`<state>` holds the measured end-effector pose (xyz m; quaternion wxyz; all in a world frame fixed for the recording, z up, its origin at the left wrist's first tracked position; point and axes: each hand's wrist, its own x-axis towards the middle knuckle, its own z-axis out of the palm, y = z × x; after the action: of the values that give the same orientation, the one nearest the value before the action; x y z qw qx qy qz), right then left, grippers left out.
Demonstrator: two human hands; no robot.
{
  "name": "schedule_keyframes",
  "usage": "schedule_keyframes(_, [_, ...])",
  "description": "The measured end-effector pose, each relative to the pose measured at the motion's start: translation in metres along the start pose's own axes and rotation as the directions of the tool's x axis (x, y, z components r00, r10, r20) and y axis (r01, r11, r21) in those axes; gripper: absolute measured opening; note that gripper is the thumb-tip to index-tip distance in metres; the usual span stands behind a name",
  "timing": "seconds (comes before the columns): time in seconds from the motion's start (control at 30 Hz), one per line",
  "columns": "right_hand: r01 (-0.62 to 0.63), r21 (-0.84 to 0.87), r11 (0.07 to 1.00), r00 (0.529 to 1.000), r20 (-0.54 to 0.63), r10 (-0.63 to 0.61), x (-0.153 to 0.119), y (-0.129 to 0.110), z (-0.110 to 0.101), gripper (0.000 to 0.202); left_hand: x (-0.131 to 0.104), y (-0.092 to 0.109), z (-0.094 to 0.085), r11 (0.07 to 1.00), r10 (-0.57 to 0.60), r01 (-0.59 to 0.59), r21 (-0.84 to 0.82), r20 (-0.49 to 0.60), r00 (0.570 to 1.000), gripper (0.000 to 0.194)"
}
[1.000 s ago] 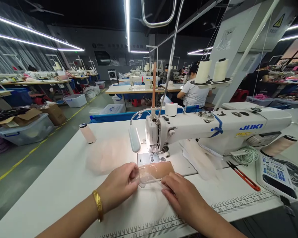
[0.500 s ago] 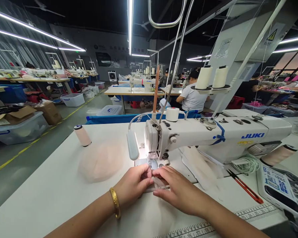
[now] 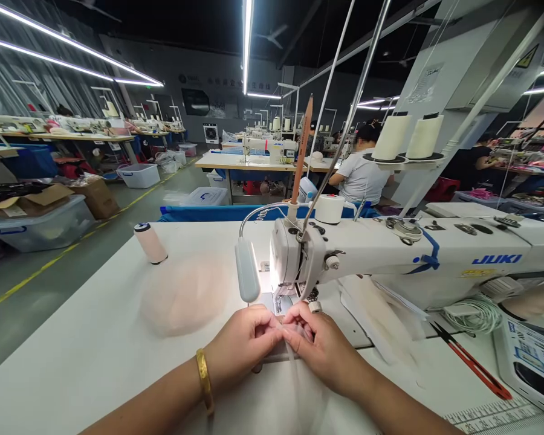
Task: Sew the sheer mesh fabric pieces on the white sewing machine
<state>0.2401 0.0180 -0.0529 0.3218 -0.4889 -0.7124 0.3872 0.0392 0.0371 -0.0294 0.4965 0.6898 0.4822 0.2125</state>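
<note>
Both hands meet just in front of the needle area of a white sewing machine (image 3: 372, 251). My left hand (image 3: 247, 338), a gold bracelet (image 3: 204, 377) on its wrist, is closed with thumb and fingers pinching a sheer pale fabric (image 3: 299, 386). Touching it at the fingertips, my right hand (image 3: 321, 344) pinches the same fabric, which hangs down toward the table's front edge. The metal presser foot (image 3: 278, 302) stands right behind the fingertips, lit by a small lamp (image 3: 247, 269). Fingers hide the fabric's edge.
A peach thread cone (image 3: 151, 243) and a sheer peach fabric piece (image 3: 184, 296) lie on the left of the table (image 3: 95, 338). Red-handled thread snips (image 3: 476, 365), a coil of pale cord (image 3: 471, 315) and a boxy white device (image 3: 530, 356) lie right. A co-worker (image 3: 365, 169) sits ahead.
My right hand's thumb and fingers have closed into a pinch, and both hands have come together on the fabric. The camera view has shifted slightly, moving the machine rightward in the picture.
</note>
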Motion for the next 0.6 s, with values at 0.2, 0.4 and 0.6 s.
schedule_keyframes(0.2, [0.151,-0.100,0.983,0.987,-0.041,-0.156,0.002,0.002,0.004,0.020,0.000,-0.002,0.005,0.986,0.142,-0.130,0.105,-0.117,0.983,0.027])
schedule_keyframes(0.4, [0.113,-0.020,0.993,0.990,-0.083,-0.114,0.001,-0.002,0.002,0.023,0.000,0.000,0.014,0.988,-0.005,-0.019,-0.155,-0.153,0.988,0.027])
schedule_keyframes(0.6, [0.123,-0.003,0.992,0.989,-0.082,-0.123,-0.002,-0.004,0.002,0.023,0.002,0.005,0.014,0.977,-0.077,0.049,-0.207,-0.128,0.989,0.024])
